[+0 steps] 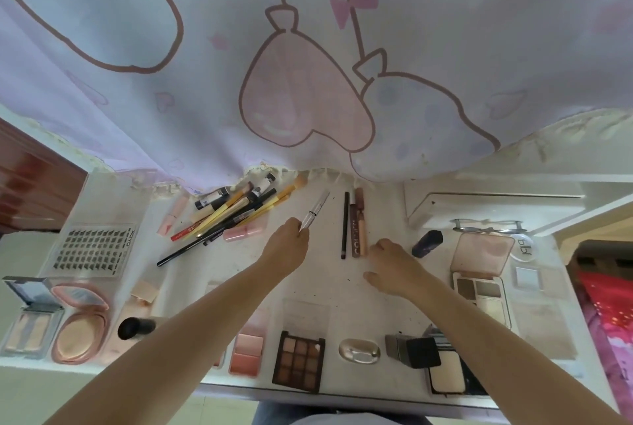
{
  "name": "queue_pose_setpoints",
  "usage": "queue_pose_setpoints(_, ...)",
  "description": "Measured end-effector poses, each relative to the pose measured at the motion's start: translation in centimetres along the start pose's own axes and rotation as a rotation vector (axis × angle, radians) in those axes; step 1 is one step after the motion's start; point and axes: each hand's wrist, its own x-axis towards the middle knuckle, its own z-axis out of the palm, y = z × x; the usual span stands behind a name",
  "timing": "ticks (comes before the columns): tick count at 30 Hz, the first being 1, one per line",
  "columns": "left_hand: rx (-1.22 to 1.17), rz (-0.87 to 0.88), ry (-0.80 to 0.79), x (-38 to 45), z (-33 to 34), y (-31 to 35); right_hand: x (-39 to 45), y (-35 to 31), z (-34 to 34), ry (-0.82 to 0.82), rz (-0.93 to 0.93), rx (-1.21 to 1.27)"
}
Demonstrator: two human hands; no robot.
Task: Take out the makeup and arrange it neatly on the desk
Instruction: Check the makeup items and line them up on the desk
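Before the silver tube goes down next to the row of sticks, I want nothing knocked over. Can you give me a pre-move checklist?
1. Left hand grips the silver tube: ok.
2. Bare desk between tube and the dark pencil: ok.
3. Row of sticks lies parallel: ok.
4. Right hand clear of the row: not ok, fingertips at the brown tube.
5. Brush pile sorted: not ok.

A pale lilac curtain (308, 48) printed with pink bows, heart balloons and brown outlines hangs across the back, its frilled hem resting on the far edge of the white worktop (342, 291). Soft daylight glows through the cloth. At the left stands dark reddish-brown wooden furniture (30, 181). At the right a white frame (589, 219) borders red and pink fabric (606, 315)
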Motion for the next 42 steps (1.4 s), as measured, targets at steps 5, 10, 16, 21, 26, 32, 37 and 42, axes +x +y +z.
queue_pose_setpoints(5,0.088,-0.073,0.09,2.1,1.0,-0.3,0.3,0.0,0.5,0.013,-0.012,-0.038)
queue_pose_setpoints(10,0.08,-0.118,0.094,3.8,2.4,0.1,0.3,-0.3,0.9,0.013,-0.01,-0.069)
queue_pose_setpoints(16,-0.037,-0.163,0.074,4.6,3.8,0.8,0.6,-0.6,1.2,0.028,-0.025,-0.167)
queue_pose_setpoints(21,-0.018,-0.115,-0.022,4.6,4.4,1.4,0.8,-0.5,0.9,0.039,-0.024,-0.152)
queue_pose_setpoints(26,0.005,-0.058,-0.022,3.9,3.5,0.4,0.5,-0.1,0.4,0.053,-0.037,-0.157)
queue_pose_setpoints(32,0.481,-0.01,0.232,4.1,-0.4,-4.0,0.7,-0.5,-0.2,0.029,-0.027,-0.222)
queue_pose_setpoints(37,0.853,-0.042,0.182,4.0,-1.8,-5.4,0.9,-0.7,-0.2,0.025,-0.011,-0.269)
queue_pose_setpoints(42,0.907,0.049,0.16,3.6,-1.8,-5.6,0.7,-0.5,0.0,0.02,-0.018,-0.23)
